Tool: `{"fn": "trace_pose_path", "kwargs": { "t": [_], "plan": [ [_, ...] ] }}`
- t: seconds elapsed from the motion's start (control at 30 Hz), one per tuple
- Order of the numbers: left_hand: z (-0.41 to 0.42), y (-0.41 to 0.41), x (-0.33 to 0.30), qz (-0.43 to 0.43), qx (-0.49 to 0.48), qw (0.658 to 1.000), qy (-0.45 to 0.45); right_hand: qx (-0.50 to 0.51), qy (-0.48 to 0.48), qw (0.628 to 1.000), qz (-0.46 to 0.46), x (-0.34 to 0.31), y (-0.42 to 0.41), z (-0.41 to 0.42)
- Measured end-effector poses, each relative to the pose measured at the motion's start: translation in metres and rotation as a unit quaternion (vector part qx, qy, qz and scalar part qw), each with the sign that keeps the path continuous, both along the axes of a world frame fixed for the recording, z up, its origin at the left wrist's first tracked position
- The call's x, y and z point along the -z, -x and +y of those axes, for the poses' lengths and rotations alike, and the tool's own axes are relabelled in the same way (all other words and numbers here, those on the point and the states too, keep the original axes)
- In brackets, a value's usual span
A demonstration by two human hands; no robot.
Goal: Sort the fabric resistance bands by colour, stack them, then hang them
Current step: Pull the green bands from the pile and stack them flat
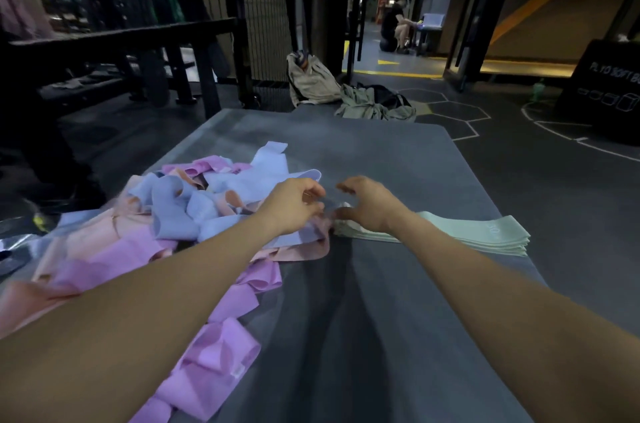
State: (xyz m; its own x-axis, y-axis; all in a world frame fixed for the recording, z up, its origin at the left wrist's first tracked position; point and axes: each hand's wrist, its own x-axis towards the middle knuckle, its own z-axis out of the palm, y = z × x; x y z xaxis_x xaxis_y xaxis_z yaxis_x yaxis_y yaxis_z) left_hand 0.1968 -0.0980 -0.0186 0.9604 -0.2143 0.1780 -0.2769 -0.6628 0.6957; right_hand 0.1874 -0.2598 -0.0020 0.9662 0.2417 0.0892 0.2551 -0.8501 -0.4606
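Note:
A loose pile of fabric bands [194, 201] in purple, peach-pink and pale blue covers the left of the grey mat [398, 159]. To the right lies a neat stack of mint green bands [485, 234]. My left hand [294, 204] hovers at the pile's right edge, its fingers curled round the blurred end of a pale blue band [308, 235]. A few centimetres to its right, my right hand [369, 206] is above the near end of the green stack, with thumb and fingers spread in a C shape and nothing between them.
More purple bands [214, 360] trail toward me along the mat's left side. Bags and clothing [349, 93] lie on the floor beyond the mat. A black rack [138, 52] stands at back left, a black sign [606, 87] at right, a seated person [398, 28] far off.

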Motion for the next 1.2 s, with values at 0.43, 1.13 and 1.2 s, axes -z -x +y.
{"fn": "trace_pose_path", "kwargs": {
  "t": [0.43,1.13,1.2],
  "plan": [
    [0.189,0.063,-0.029,-0.061,-0.106,0.981,-0.154,-0.084,-0.044,0.995,-0.033,-0.021,0.029,0.156],
    [0.273,0.124,-0.02,0.052,-0.125,0.971,-0.198,-0.14,-0.084,0.984,-0.068,-0.015,0.078,0.239],
    [0.267,0.136,-0.016,0.053,-0.089,0.982,-0.156,-0.149,-0.057,0.985,-0.067,-0.013,0.085,0.238]
  ]
}}
